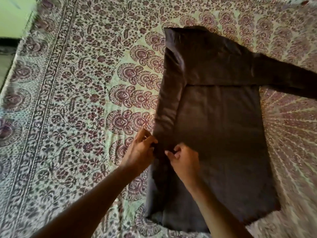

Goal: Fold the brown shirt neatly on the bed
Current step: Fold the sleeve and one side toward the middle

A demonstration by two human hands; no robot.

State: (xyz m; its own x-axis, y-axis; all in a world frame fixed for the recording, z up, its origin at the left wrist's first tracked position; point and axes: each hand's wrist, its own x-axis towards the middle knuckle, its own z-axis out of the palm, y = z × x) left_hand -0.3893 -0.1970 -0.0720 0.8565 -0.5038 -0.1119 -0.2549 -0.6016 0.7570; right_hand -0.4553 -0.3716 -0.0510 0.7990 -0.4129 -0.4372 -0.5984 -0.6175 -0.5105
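- Brown shirt (217,121): one garment, lying flat on the bed right of centre. Its left side is turned in as a long band over the body; one sleeve (283,78) stretches out to the right, and I see no second sleeve laid out.
- Handling, as I judge it: soft, light, limp cloth that keeps no shape of its own. It will sag and crease if I lift it by one point, so I would take it by the folded edge or the corners with both hands and lay it down rather than drag it.
- Left hand (139,152): one, at the outer edge of the folded band, fingers curled and pinching the cloth.
- Right hand (184,159): one, just beside the left, on the band's inner edge, fingers curled and apparently pinching the fabric; motion blur makes the contact less sure.
- Step in hand, by my reading: straightening the left fold; the right side and its sleeve are not yet folded.
- Bed cover (68,109): one patterned floral sheet under everything.
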